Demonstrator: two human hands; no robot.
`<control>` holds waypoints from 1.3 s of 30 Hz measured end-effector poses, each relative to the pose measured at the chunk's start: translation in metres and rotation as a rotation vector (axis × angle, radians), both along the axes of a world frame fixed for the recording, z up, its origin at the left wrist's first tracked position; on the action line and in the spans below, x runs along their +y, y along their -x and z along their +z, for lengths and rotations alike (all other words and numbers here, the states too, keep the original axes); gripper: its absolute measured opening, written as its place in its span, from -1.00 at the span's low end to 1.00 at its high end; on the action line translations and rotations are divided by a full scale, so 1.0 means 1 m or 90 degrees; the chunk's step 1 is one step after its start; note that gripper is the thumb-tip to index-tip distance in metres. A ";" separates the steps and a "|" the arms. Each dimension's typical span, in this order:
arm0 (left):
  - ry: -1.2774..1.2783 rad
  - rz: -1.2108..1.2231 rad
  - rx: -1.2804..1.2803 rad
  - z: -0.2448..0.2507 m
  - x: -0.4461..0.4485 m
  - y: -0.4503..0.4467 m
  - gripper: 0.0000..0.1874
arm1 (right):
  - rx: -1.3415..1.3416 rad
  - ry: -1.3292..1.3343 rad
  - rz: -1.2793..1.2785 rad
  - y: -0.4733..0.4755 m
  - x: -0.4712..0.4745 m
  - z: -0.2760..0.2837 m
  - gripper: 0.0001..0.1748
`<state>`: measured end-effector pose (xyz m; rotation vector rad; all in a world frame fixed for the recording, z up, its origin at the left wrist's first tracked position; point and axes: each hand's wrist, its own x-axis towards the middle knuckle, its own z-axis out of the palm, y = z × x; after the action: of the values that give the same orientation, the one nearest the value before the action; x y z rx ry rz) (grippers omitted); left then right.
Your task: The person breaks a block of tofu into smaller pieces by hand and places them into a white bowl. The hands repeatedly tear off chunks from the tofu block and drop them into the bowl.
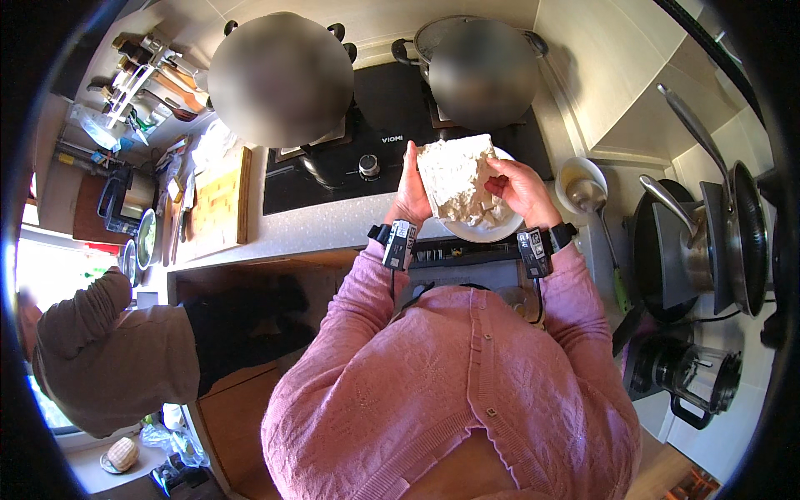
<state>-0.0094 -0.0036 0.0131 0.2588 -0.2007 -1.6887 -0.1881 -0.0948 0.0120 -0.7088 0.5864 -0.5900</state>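
My left hand [411,190] grips the left side of a crumbly white block [459,172], which looks like tofu. Its surface is rough and broken, and small pieces lie around its lower edge. At the block's right edge, my right hand [526,190] has its thumb and curled fingers closed on it. Below the block a white bowl or plate [482,234] shows its front rim; the block covers most of it. Both hands are near the front edge of the black VIOMI gas hob [337,181].
Two pots, blurred, stand on the hob. To the right are a white bowl [565,194], a green-handled ladle [603,234] and racked pans [744,244]. At left lie a wooden cutting board [219,203] and a knife [182,225]. Another person in a brown top [125,362] stands there.
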 end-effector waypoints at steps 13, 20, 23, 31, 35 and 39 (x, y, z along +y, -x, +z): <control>-0.086 -0.064 -0.050 -0.008 -0.001 -0.008 -0.21 | 0.025 -0.044 -0.018 0.003 0.003 0.002 -0.81; -0.020 -0.086 0.034 -0.012 -0.001 -0.006 -0.24 | 0.075 -0.024 -0.020 0.002 0.001 0.001 -0.84; -0.006 -0.094 0.047 -0.018 -0.001 -0.007 -0.26 | 0.027 -0.022 -0.015 0.001 0.001 -0.001 -0.84; -0.005 -0.093 0.100 -0.030 -0.002 -0.010 -0.27 | -0.060 -0.071 0.013 0.002 -0.001 -0.006 -0.88; -0.009 -0.057 0.090 -0.028 -0.002 -0.010 -0.27 | -0.111 -0.060 -0.011 0.001 0.006 -0.005 -0.88; -0.010 -0.032 0.094 -0.024 0.001 -0.010 -0.28 | -0.160 -0.014 -0.007 0.000 0.008 -0.002 -0.81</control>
<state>0.0010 -0.0027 -0.0111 0.1409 -0.0856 -1.7515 -0.1880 -0.0864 0.0096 -0.6002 0.3632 -0.6698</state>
